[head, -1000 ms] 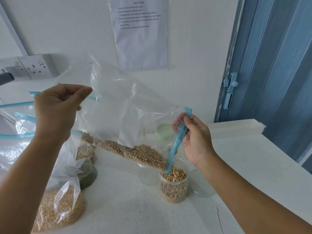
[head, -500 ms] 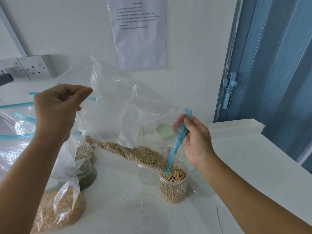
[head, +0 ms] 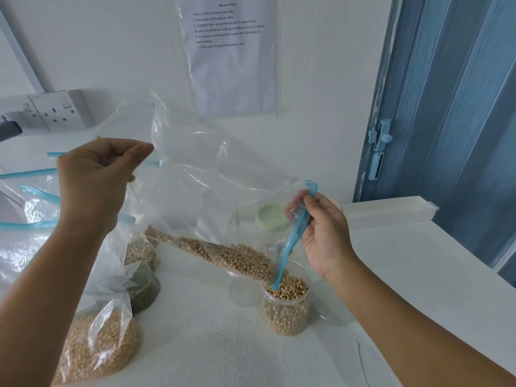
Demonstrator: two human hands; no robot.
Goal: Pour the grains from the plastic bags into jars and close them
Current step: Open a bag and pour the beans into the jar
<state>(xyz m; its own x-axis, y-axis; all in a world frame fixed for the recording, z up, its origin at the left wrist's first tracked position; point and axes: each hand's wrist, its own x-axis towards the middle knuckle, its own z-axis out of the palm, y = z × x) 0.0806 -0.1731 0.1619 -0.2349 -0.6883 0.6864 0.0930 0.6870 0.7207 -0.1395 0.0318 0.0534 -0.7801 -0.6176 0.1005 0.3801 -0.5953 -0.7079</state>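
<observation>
While the left hand (head: 95,185) pinches the bottom corner of the plastic bag (head: 201,174) up high, the right hand (head: 321,236) pinches the blue zip edge low, so the bag slopes down from upper left to lower right. Its long axis runs along that slope, and the beans (head: 223,252) lie banked along the lower fold, with the open corner dipped into the mouth of the jar (head: 287,305). The jar stands directly below the right hand, which is the nearer one, and looks close to full, so any further tilt should probably be slight. A green lid (head: 270,219) sits behind the bag. On the white tabletop (head: 212,347) to the left lie other bags of grain (head: 95,344). Behind are a white wall with a printed sheet (head: 231,51), a socket (head: 58,110), and a blue folding door (head: 446,107) at right.
</observation>
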